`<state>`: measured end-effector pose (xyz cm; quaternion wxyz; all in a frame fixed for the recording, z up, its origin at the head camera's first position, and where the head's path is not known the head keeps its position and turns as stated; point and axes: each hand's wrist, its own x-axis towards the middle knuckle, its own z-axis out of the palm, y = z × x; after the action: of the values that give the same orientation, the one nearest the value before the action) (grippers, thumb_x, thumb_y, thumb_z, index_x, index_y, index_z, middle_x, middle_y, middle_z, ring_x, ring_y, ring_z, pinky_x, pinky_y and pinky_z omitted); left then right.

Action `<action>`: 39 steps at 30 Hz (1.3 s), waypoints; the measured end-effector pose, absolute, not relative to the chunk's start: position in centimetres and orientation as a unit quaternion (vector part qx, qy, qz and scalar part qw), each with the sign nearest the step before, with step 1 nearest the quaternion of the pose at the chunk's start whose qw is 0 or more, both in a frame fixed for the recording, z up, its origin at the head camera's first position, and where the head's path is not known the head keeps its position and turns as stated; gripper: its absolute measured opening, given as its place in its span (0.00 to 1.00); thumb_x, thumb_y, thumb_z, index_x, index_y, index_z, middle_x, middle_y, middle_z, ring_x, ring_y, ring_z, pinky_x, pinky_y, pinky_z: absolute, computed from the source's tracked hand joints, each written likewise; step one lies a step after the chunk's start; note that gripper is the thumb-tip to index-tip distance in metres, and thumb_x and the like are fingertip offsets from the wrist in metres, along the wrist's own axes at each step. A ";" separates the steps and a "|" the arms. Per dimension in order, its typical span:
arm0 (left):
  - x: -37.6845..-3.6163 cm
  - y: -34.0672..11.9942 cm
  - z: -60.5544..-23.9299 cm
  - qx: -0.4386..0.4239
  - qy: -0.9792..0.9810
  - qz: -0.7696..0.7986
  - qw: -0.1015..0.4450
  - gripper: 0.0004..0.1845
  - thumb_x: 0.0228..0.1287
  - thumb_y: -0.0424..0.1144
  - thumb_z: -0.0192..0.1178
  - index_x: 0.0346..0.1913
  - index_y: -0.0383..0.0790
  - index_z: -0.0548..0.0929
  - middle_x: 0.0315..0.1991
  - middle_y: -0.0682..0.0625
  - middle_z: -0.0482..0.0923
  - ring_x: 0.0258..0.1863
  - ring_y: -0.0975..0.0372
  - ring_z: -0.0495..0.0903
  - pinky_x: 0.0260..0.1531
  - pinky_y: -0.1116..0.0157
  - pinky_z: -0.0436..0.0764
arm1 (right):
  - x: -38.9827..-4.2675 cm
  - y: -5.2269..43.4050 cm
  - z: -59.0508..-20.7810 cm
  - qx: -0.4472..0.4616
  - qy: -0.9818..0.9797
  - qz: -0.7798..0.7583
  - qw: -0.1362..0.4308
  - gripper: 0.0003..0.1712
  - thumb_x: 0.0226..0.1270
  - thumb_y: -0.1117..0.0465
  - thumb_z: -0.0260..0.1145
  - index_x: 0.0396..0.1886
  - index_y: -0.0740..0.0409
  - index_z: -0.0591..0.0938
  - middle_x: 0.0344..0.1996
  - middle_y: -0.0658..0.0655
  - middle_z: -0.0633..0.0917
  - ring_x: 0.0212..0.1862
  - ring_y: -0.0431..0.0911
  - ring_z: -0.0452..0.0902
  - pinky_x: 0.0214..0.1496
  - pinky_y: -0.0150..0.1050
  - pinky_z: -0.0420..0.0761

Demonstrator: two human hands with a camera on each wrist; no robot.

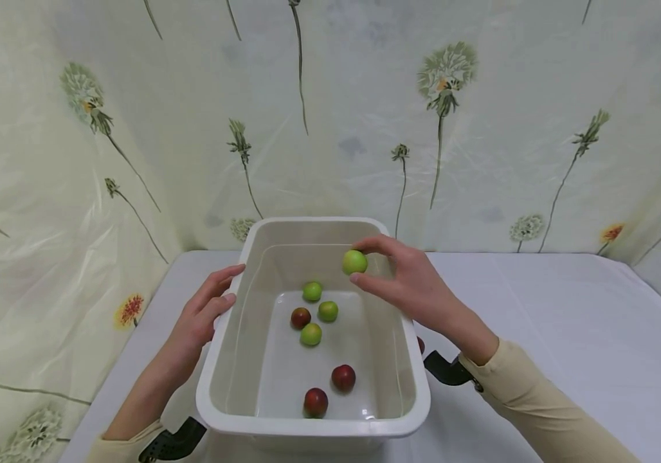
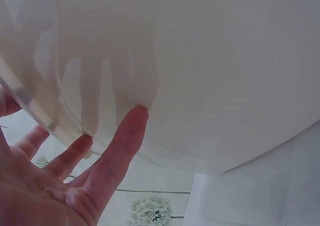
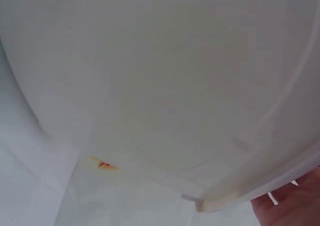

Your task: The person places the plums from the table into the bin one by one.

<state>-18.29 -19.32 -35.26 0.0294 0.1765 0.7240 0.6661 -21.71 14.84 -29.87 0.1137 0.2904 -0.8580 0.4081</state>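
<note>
My right hand (image 1: 408,280) is over the right side of a white plastic bin (image 1: 330,426), pinching a green plum (image 1: 355,262) between thumb and fingertips. On the bin floor lie several small round fruits: green plums such as this one (image 1: 312,291), a reddish one (image 1: 300,317) among them, and two dark red plums (image 1: 344,378) nearer the front. My left hand (image 1: 200,315) touches the bin's left rim. In the left wrist view, extended fingers (image 2: 122,146) rest against the outer wall. The right wrist view catches only part of the right hand (image 3: 295,203); the plum is hidden there.
The bin stands on a table with a white cloth (image 1: 533,321). Part of another dark red fruit (image 1: 420,345) shows outside the bin's right wall. Behind the table hangs a curtain (image 1: 348,173) printed with dandelions.
</note>
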 end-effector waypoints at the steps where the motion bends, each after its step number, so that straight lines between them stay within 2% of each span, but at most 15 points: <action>1: -18.3 -19.3 -35.3 0.176 0.724 0.666 0.029 0.24 0.78 0.48 0.46 0.73 0.53 0.61 0.69 0.49 0.62 0.59 0.46 0.75 0.44 0.50 0.82 | -21.7 14.7 -29.8 0.292 -0.859 0.407 0.108 0.20 0.66 0.50 0.69 0.56 0.45 0.79 0.51 0.45 0.81 0.55 0.43 0.74 0.57 0.56 0.75; 5: -18.3 -19.3 -35.2 0.175 0.726 0.665 0.030 0.25 0.78 0.48 0.46 0.73 0.53 0.62 0.70 0.49 0.62 0.59 0.45 0.74 0.44 0.50 0.82 | -21.7 14.3 -29.5 0.300 -0.865 0.395 0.075 0.19 0.65 0.53 0.69 0.55 0.42 0.78 0.49 0.42 0.81 0.54 0.41 0.74 0.53 0.51 0.77; 12: -18.2 -19.3 -35.2 0.172 0.726 0.665 0.029 0.24 0.78 0.48 0.46 0.73 0.53 0.62 0.69 0.48 0.62 0.59 0.42 0.73 0.43 0.50 0.82 | -21.9 13.9 -29.3 0.313 -0.881 0.353 0.008 0.14 0.63 0.54 0.71 0.47 0.41 0.79 0.42 0.42 0.82 0.49 0.39 0.76 0.50 0.45 0.76; 24: -18.1 -19.2 -35.2 0.168 0.727 0.666 0.027 0.25 0.78 0.49 0.45 0.73 0.53 0.62 0.69 0.48 0.62 0.59 0.41 0.73 0.43 0.49 0.82 | -22.0 13.8 -29.5 0.309 -0.895 0.322 0.021 0.13 0.62 0.52 0.71 0.46 0.42 0.80 0.40 0.40 0.82 0.49 0.40 0.76 0.52 0.48 0.74; 33: -18.2 -19.2 -35.2 0.169 0.728 0.664 0.026 0.24 0.78 0.48 0.45 0.73 0.53 0.62 0.69 0.48 0.62 0.59 0.42 0.73 0.43 0.50 0.82 | -22.0 14.0 -29.5 0.307 -0.890 0.336 0.018 0.18 0.64 0.54 0.69 0.53 0.46 0.80 0.48 0.41 0.82 0.56 0.42 0.75 0.56 0.49 0.75; 39: -18.2 -19.2 -35.2 0.169 0.724 0.668 0.028 0.25 0.78 0.48 0.46 0.73 0.53 0.62 0.69 0.48 0.62 0.60 0.43 0.73 0.43 0.49 0.82 | -22.0 14.1 -29.7 0.308 -0.886 0.346 0.024 0.19 0.65 0.54 0.69 0.55 0.48 0.79 0.49 0.40 0.82 0.56 0.40 0.75 0.56 0.49 0.74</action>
<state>-18.23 -19.17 -35.24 0.0278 0.1688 0.7243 0.6679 -21.99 14.06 -29.70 0.0237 0.3078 -0.8859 0.3461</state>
